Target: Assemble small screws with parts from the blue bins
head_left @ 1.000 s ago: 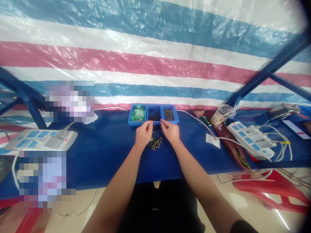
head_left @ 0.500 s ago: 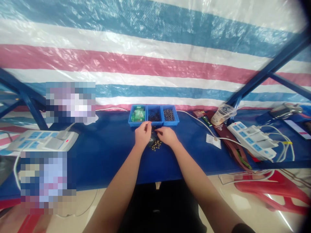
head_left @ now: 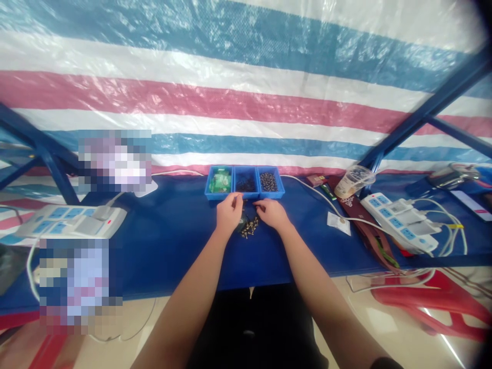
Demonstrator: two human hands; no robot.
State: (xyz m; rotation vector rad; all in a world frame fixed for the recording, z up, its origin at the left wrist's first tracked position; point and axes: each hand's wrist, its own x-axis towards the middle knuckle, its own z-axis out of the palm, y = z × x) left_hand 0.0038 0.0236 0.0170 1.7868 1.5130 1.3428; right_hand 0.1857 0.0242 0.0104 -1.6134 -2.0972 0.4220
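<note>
My left hand (head_left: 230,211) is closed in a pinch just in front of the blue bins. Whatever sits between its fingertips is too small to make out. A short gap to the right, my right hand (head_left: 272,213) has its fingers curled and pressed together; its contents are hidden too. Between and below the hands lies a loose pile of small brass-coloured screw-like pieces (head_left: 250,228), with something dark partly covered beside my left hand. Behind, three joined blue bins hold green packets (head_left: 221,180), small black pieces (head_left: 246,182) and dark metal screw-like pieces (head_left: 268,181).
A blue-covered table (head_left: 172,246) carries power strips on the left (head_left: 69,220) and right (head_left: 400,223). To the right are a plastic drink cup (head_left: 351,182), a brown strap (head_left: 363,225), a small white packet (head_left: 339,223) and cables. A striped sheet (head_left: 246,113) hangs behind.
My right hand has shifted slightly right, widening the gap to my left hand. The whole view has moved a little; the bins and the brass-coloured pile look the same.
</note>
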